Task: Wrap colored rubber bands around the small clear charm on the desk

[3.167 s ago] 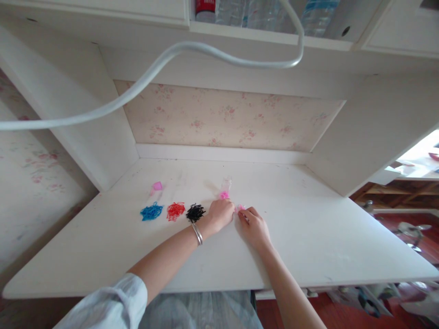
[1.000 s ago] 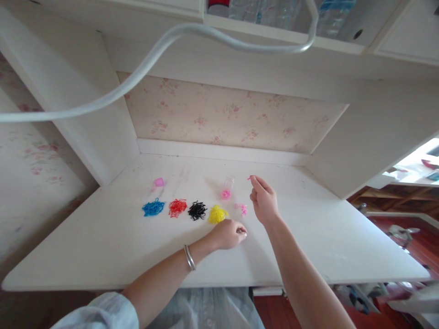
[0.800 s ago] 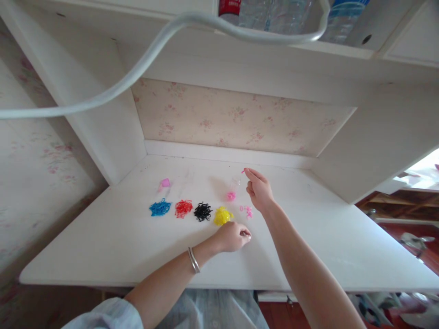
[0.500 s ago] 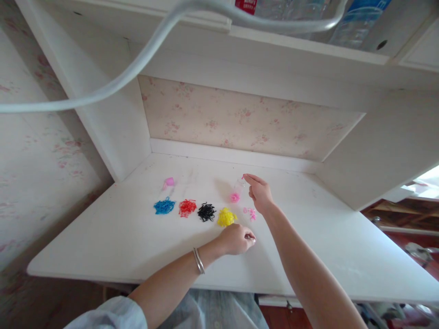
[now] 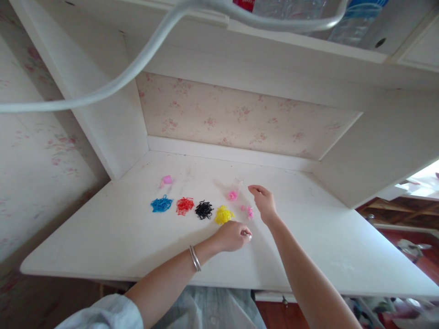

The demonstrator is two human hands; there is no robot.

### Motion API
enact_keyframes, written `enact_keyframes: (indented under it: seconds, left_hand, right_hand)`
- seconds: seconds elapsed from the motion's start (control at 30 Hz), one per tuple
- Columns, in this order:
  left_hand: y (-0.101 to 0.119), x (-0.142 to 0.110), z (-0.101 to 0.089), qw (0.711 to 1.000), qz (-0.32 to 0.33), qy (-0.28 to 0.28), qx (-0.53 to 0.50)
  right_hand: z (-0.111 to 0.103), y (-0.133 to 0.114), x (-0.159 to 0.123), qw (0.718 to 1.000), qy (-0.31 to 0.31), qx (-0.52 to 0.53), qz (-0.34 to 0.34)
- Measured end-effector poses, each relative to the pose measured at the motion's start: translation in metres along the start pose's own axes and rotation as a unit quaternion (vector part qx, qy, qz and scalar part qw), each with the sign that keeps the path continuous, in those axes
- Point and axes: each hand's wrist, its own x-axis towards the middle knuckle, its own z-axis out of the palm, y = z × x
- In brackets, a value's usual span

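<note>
My left hand (image 5: 235,236) rests curled on the table, in front of the yellow pile of small rubber bands (image 5: 223,214). Its fingers are closed, and whatever they hold is hidden. My right hand (image 5: 263,201) hovers just right of a small clear container (image 5: 239,182), thumb and fingers pressed together with nothing visible between them. Pink bands (image 5: 232,195) show at the container's near end. A few loose pink pieces (image 5: 249,212) lie between my hands. Farther left are separate piles of black bands (image 5: 204,209), red bands (image 5: 184,206) and blue bands (image 5: 161,204).
A small pink cap-like piece (image 5: 167,179) lies behind the blue pile on the white table (image 5: 113,237). Overhead, a white cable (image 5: 137,64) crosses the view below a shelf of plastic bottles (image 5: 356,23). Side panels and a floral wall enclose the table's back.
My left hand left the pink pieces, uncovering the yellow pile. My right hand carried a pink band to the container; the band is now out of sight and the hand has drawn slightly back.
</note>
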Motion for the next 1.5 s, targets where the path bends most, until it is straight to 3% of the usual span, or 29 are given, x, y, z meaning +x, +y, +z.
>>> enact_keyframes:
  seconds: [0.2,0.37,0.87,1.03,1.5]
  left_hand:
    - [-0.002,0.004,0.008,0.997,0.019,0.075,0.028]
    - [-0.002,0.003,0.011,0.992,0.013,0.122,0.038]
    - [0.001,-0.003,0.008,0.991,0.051,0.119,0.044]
    - [0.001,-0.003,0.009,0.99,0.053,0.121,0.041]
    - [0.002,-0.005,0.009,0.99,0.062,0.12,0.039]
  right_hand:
    - [-0.02,0.052,-0.03,0.969,-0.027,-0.242,-0.04]
    - [-0.021,0.06,-0.041,0.942,-0.058,-0.32,-0.086]
    - [-0.022,0.064,-0.044,0.947,-0.026,-0.31,-0.079]
    - [-0.023,0.064,-0.044,0.938,-0.034,-0.334,-0.083]
    - [-0.024,0.064,-0.044,0.955,-0.052,-0.281,-0.08]
